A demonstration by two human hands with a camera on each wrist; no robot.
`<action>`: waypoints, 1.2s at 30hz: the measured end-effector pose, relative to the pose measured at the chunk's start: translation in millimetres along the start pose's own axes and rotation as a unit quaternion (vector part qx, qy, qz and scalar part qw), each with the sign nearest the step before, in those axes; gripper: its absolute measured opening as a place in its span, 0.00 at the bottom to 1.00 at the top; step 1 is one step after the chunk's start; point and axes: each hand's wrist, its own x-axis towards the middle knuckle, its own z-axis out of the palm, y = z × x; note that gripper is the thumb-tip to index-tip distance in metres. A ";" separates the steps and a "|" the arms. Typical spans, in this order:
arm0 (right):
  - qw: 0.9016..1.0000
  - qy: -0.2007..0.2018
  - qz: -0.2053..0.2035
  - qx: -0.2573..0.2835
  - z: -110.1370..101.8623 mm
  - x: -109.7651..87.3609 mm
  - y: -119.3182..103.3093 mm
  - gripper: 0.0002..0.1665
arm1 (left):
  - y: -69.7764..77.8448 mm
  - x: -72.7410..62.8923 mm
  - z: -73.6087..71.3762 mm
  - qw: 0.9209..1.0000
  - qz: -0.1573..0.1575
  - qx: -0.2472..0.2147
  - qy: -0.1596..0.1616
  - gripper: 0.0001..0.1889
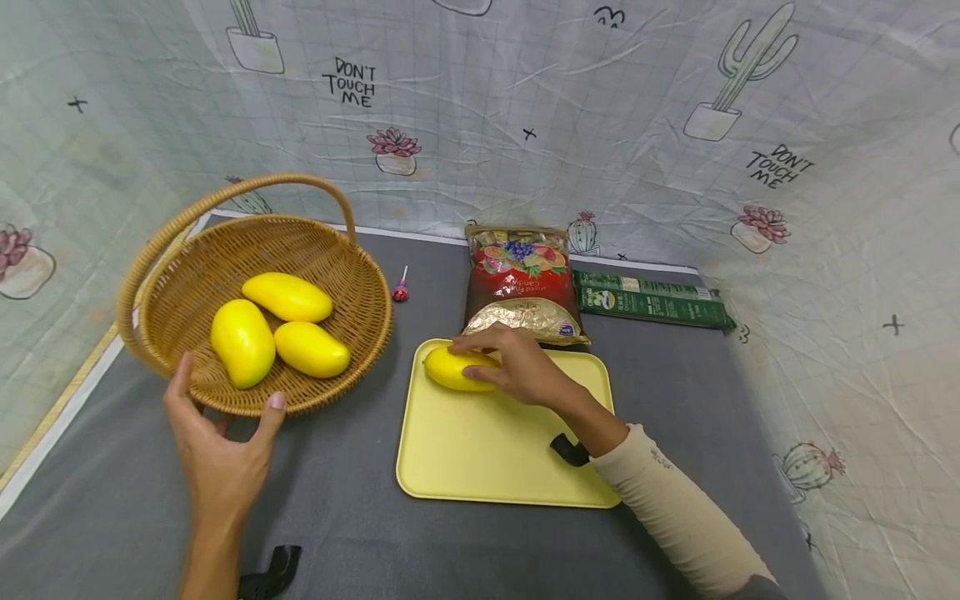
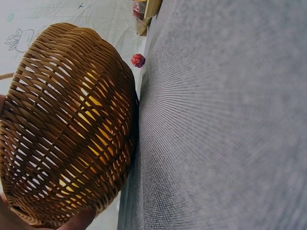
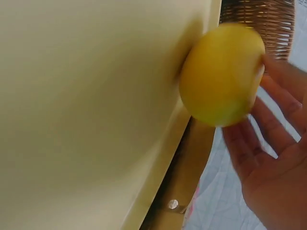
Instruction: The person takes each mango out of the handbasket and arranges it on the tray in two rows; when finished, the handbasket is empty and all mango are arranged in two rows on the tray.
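On the left of the head view, my left hand (image 1: 223,454) grips the near rim of a wicker basket (image 1: 311,237), thumb and fingers at its edge. Three yellow mangoes (image 1: 287,297) lie inside; their colour shows through the weave in the left wrist view. My right hand (image 1: 517,364) holds another mango (image 1: 453,369) at the far left corner of a yellow tray (image 1: 487,454), fingers over its top and thumb on its near side. In the right wrist view this mango (image 3: 223,74) is close over the tray's surface.
Behind the tray lies a red and gold candy bag (image 1: 525,283), with a long green packet (image 1: 652,298) to its right. A red lollipop (image 1: 401,290) sits between basket and bag. A printed cloth (image 1: 480,108) hangs around the grey table (image 1: 352,517).
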 end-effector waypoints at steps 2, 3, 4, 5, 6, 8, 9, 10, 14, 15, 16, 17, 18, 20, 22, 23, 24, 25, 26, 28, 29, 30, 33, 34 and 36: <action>1.000 0.007 0.008 -0.006 1.6 0.8 1.6 0.28 | 0.3 0.0 -0.1 1.000 0.001 0.000 0.000 0.55; 1.000 0.010 0.009 -0.012 2.5 1.3 2.2 0.30 | 0.5 -0.1 -0.1 1.000 0.002 0.000 -0.001 0.55; 1.000 0.013 0.011 -0.020 3.3 1.6 2.6 0.31 | 0.7 -0.1 -0.1 1.000 0.003 0.000 -0.001 0.55; 0.999 0.017 0.013 -0.028 4.3 1.9 2.8 0.31 | 1.0 -0.1 -0.1 1.000 0.003 -0.001 -0.002 0.55; 0.999 0.022 0.016 -0.035 5.2 2.4 3.0 0.31 | 1.2 -0.1 -0.1 1.000 0.004 -0.002 -0.001 0.55; 0.998 0.031 0.023 -0.045 7.1 3.5 2.5 0.31 | 1.4 0.0 -0.2 1.000 0.004 -0.003 -0.001 0.55; 0.998 0.036 0.026 -0.050 7.8 4.2 1.9 0.31 | 1.6 0.0 -0.3 1.000 0.004 -0.003 0.000 0.55; 0.997 0.042 0.030 -0.054 8.5 4.9 1.4 0.30 | 1.8 0.1 -0.4 1.000 0.004 -0.002 0.000 0.55; 0.996 0.056 0.028 -0.065 10.9 8.6 -1.0 0.30 | 2.6 0.2 -0.6 1.000 0.004 -0.001 0.001 0.55; 0.996 0.058 0.026 -0.069 11.3 9.4 -1.5 0.29 | 2.7 0.2 -0.6 1.000 0.004 0.000 0.001 0.55; 0.995 0.061 0.023 -0.074 11.8 10.2 -1.8 0.29 | 2.9 0.1 -0.6 1.000 0.004 0.000 0.001 0.55; 0.995 0.063 0.021 -0.079 12.1 10.7 -2.3 0.29 | 3.0 0.0 -0.6 1.000 0.004 0.001 0.001 0.55; 0.994 0.064 0.020 -0.083 12.5 11.2 -2.7 0.29 | 3.1 -0.1 -0.6 1.000 0.004 0.002 0.001 0.55; 0.994 0.066 0.018 -0.090 12.9 11.3 -3.6 0.29 | 3.3 -0.4 -0.6 1.000 0.004 0.004 0.001 0.55; 0.993 0.069 0.018 -0.095 12.7 10.9 -4.6 0.29 | 3.5 -0.7 -0.4 1.000 0.003 0.004 0.002 0.55; 0.993 0.071 0.018 -0.097 12.4 10.8 -5.2 0.29 | 3.7 -0.8 -0.2 1.000 0.002 0.004 0.002 0.55; 0.992 0.073 0.017 -0.098 12.0 10.7 -6.1 0.29 | 3.8 -0.7 -0.1 1.000 0.002 0.003 0.002 0.55; 0.992 0.076 0.016 -0.099 11.6 10.8 -7.3 0.29 | 3.8 -0.6 0.1 1.000 0.003 0.004 0.003 0.55; 0.992 0.080 0.013 -0.099 11.0 11.1 -8.8 0.29 | 3.9 -0.5 0.1 1.000 0.003 0.003 0.003 0.55; 0.992 0.088 0.006 -0.095 9.2 12.1 -14.2 0.29 | 4.0 -0.1 0.0 1.000 0.005 0.003 0.004 0.55; 0.992 0.092 0.001 -0.092 8.4 13.3 -17.5 0.29 | 4.2 0.1 -0.1 1.000 0.005 0.002 0.005 0.55; 0.992 0.096 -0.007 -0.087 7.6 15.0 -21.2 0.29 | 4.4 0.3 -0.2 1.000 0.005 0.001 0.005 0.55; 0.992 0.107 -0.028 -0.069 4.9 21.0 -35.1 0.28 | 5.0 0.4 -0.6 1.000 0.002 -0.001 0.005 0.55; 0.991 0.111 -0.037 -0.062 4.3 23.8 -39.5 0.28 | 5.2 0.3 -0.6 1.000 0.001 -0.001 0.005 0.55; 0.990 0.121 -0.060 -0.048 3.7 30.3 -48.8 0.28 | 5.2 -0.1 -0.5 1.000 -0.001 0.000 0.004 0.55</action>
